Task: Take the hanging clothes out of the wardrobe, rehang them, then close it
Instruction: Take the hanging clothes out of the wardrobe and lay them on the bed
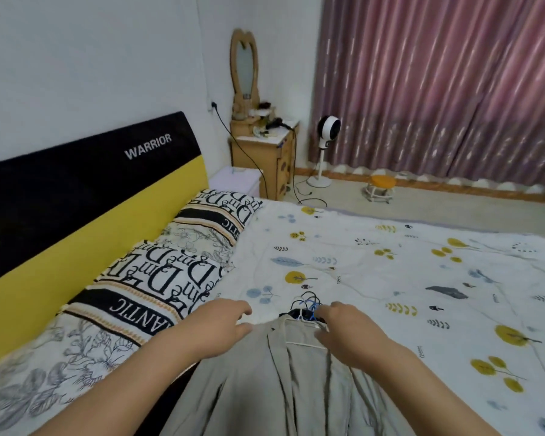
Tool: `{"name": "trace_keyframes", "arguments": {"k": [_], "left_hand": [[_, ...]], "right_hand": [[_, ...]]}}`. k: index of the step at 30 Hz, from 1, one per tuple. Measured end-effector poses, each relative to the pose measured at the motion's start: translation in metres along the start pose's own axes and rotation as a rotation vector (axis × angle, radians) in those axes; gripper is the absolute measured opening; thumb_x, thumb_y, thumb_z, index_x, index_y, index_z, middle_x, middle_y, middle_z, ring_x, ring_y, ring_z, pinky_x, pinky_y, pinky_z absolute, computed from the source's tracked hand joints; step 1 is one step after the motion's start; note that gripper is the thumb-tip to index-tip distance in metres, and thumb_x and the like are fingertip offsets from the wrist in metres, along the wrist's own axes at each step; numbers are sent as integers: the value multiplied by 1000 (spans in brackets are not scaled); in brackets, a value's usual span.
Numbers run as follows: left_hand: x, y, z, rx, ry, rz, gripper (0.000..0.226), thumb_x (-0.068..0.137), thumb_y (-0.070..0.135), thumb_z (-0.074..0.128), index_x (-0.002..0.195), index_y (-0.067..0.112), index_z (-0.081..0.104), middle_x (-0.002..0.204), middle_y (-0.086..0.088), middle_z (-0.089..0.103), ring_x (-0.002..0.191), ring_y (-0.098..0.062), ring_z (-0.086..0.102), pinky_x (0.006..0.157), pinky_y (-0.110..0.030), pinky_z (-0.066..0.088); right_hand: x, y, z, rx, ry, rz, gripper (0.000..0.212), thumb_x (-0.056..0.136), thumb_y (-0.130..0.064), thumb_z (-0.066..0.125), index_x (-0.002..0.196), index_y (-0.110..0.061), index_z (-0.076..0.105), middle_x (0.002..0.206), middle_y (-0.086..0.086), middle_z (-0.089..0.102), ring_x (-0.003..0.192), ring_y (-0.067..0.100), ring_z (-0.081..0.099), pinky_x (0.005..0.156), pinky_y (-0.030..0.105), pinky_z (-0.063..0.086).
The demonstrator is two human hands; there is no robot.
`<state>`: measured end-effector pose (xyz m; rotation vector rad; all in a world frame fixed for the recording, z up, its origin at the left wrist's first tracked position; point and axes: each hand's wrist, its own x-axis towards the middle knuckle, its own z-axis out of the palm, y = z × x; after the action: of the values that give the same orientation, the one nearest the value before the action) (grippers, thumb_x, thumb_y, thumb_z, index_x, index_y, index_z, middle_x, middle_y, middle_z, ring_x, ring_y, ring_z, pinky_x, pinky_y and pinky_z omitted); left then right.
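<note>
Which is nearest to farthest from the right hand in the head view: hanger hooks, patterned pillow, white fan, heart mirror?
From the right hand:
1. hanger hooks, right at its fingers
2. patterned pillow, left, by the headboard
3. white fan, on the floor past the bed
4. heart mirror, on the corner dresser

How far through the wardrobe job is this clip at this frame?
Done: the clothes are out, a grey jacket on top of a pile on the bed. In hand: the right hand is at the bunched hangers, the left hand beside the collar. Left: rehanging and closing; no wardrobe is in view.
</note>
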<state>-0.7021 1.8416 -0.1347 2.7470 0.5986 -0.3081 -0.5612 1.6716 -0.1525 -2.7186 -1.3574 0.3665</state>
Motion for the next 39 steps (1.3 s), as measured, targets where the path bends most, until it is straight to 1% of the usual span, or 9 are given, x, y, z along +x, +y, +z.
{"name": "trace_keyframes", "arguments": {"k": [4, 8, 16, 19, 23, 26, 32, 36, 39], "left_hand": [[-70, 11, -13, -23, 105, -61, 42, 97, 40, 41, 137, 26, 40, 135, 4, 49, 121, -13, 46, 98, -26, 37], [-136, 10, -14, -34, 147, -142, 43, 95, 42, 43, 136, 28, 41, 135, 7, 49, 120, -13, 48, 97, -27, 39], [-282, -22, -9, -33, 221, -389, 54, 94, 45, 44, 143, 28, 28, 148, 5, 35, 133, -14, 37, 108, -28, 32], [-341, -42, -4, -32, 245, -513, 59, 93, 46, 46, 145, 28, 24, 147, 4, 35, 131, -15, 38, 106, -27, 32], [-425, -57, 7, -9, 319, -647, 57, 92, 43, 49, 143, 29, 28, 143, 4, 39, 128, -16, 41, 102, -26, 33], [-494, -68, 19, 7, 345, -780, 54, 91, 42, 51, 140, 29, 31, 140, 2, 41, 126, -17, 43, 102, -29, 35], [-646, -80, 47, -32, 360, -993, 61, 92, 40, 50, 145, 28, 22, 146, 2, 35, 129, -17, 39, 103, -26, 32], [-736, -81, 73, -36, 368, -1141, 58, 92, 42, 48, 144, 27, 25, 142, 2, 37, 127, -16, 41, 105, -29, 33], [-791, -78, 91, -31, 371, -1233, 60, 93, 43, 47, 145, 27, 22, 145, 3, 33, 131, -16, 36, 108, -29, 30]], "right_hand": [[-41, -35, -23, 1, 4, -138, 36, 93, -31, 45, 126, -16, 48, 124, 8, 50, 118, 29, 46, 93, 34, 41], [-78, -75, -34, -41, -7, -283, 44, 95, -34, 45, 135, -18, 40, 136, 8, 41, 125, 28, 40, 101, 38, 38], [-134, -190, -36, -112, 1, -583, 48, 96, -36, 45, 139, -18, 34, 138, 7, 39, 125, 27, 38, 100, 40, 38], [-157, -238, -32, -121, 9, -705, 52, 95, -36, 46, 142, -20, 31, 142, 7, 36, 129, 27, 35, 103, 40, 35], [-197, -306, -22, -156, -24, -854, 55, 96, -37, 46, 145, -22, 26, 148, 5, 29, 135, 25, 29, 108, 41, 31], [-232, -362, -12, -143, -32, -960, 53, 96, -34, 46, 144, -21, 29, 148, 6, 31, 135, 25, 30, 110, 42, 29], [-321, -472, 18, -107, -51, -1166, 53, 94, -36, 48, 143, -24, 30, 146, 4, 33, 133, 26, 32, 107, 40, 33], [-388, -532, 37, -76, -81, -1331, 54, 94, -34, 48, 144, -25, 29, 146, 3, 34, 131, 24, 35, 107, 35, 32], [-433, -570, 52, -80, -116, -1442, 51, 95, -34, 47, 142, -23, 31, 144, 4, 35, 130, 25, 36, 106, 38, 34]]}}
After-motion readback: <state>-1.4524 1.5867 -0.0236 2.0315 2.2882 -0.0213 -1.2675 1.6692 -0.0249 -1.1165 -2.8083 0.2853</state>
